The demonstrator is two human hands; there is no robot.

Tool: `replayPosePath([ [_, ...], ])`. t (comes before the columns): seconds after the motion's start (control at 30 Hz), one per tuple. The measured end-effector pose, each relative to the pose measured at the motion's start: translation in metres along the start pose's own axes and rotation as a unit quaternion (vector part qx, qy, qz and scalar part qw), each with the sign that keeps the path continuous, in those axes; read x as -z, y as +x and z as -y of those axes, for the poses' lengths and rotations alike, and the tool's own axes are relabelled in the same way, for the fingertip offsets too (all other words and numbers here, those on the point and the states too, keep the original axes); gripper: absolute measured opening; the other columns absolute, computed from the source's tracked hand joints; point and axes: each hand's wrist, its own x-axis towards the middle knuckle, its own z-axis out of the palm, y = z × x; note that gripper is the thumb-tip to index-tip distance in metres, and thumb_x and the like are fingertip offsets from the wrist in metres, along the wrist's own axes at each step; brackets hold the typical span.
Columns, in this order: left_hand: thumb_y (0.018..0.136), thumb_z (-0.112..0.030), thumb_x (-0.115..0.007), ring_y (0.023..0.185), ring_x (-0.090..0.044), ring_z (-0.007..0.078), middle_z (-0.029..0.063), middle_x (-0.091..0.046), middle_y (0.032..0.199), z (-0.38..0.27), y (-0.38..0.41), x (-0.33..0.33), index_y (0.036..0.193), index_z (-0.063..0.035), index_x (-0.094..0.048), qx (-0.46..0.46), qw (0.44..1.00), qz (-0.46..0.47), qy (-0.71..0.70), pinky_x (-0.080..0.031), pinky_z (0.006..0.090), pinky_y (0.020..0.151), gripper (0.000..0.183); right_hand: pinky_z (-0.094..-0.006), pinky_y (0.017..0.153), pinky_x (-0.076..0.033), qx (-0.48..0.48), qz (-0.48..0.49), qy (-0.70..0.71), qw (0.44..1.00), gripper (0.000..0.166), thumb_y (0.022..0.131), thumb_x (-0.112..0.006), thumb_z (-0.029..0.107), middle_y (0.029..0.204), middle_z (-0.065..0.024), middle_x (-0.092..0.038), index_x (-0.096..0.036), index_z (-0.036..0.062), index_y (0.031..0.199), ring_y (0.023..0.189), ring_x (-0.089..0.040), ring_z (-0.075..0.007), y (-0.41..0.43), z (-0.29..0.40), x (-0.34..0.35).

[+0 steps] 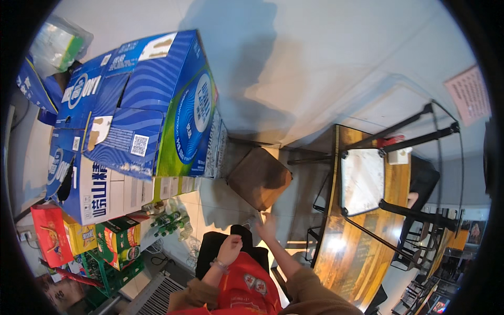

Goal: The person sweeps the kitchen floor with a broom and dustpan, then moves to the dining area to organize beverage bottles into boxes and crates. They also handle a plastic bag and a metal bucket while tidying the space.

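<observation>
My left hand (230,249) is held over my lap, fingers curled in, with no object visible in it. My right hand (267,227) reaches forward, thumb and fingers spread. It is nearest to the near corner of a square wooden-topped stool (258,177) on the floor by the wall. From this angle I cannot tell whether its blurred fingertips touch the stool. A red apron (246,281) with printed patches covers my front, above dark trousers.
Stacked blue beer cartons (138,114) rise at left. Green bottles (167,224) stand on the floor below, near a green crate (126,273). At right, an upturned stool (363,181) rests on a wooden table (346,252), beside a white box (399,156). Part of another person (423,179) shows beyond.
</observation>
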Motion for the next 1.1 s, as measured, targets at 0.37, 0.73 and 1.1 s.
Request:
replayPosePath([
  [0.37, 0.084, -0.011, -0.05, 0.074, -0.059, 0.0182, 0.0124, -0.057, 0.089, 0.067, -0.038, 0.068, 0.099, 0.0013, -0.05, 0.238, 0.951, -0.163, -0.111, -0.046, 0.027, 0.065, 0.02, -0.0454, 0.098, -0.02, 0.294, 0.261, -0.505, 0.768, 0.032, 0.073, -0.057, 0.023, 0.112, -0.0126, -0.051, -0.059, 0.0068, 0.1, 0.113, -0.038, -0.0289, 0.211, 0.048, -0.174],
  [0.73, 0.083, -0.011, -0.048, 0.075, -0.058, 0.016, 0.0076, -0.058, 0.087, 0.067, -0.068, 0.051, 0.098, 0.0, -0.052, 0.178, 0.972, -0.045, -0.148, -0.045, 0.0247, 0.067, 0.019, -0.0342, 0.092, -0.024, 0.167, 0.289, -0.483, 0.809, 0.017, 0.068, -0.059, 0.022, 0.086, -0.0031, -0.06, -0.065, 0.0123, 0.081, 0.094, -0.046, -0.02, 0.086, -0.004, -0.028],
  [1.1, 0.082, -0.033, -0.052, 0.087, -0.054, 0.0261, 0.0184, -0.056, 0.091, 0.116, -0.159, 0.08, 0.125, 0.0027, -0.03, 0.259, 0.945, -0.166, -0.114, -0.043, 0.0384, 0.078, 0.06, -0.0353, 0.069, -0.039, 0.23, -0.043, -0.059, 0.97, 0.026, 0.043, -0.06, 0.022, 0.066, -0.0081, -0.054, -0.057, 0.0052, 0.063, 0.074, -0.052, -0.0264, -0.141, 0.017, 0.123],
])
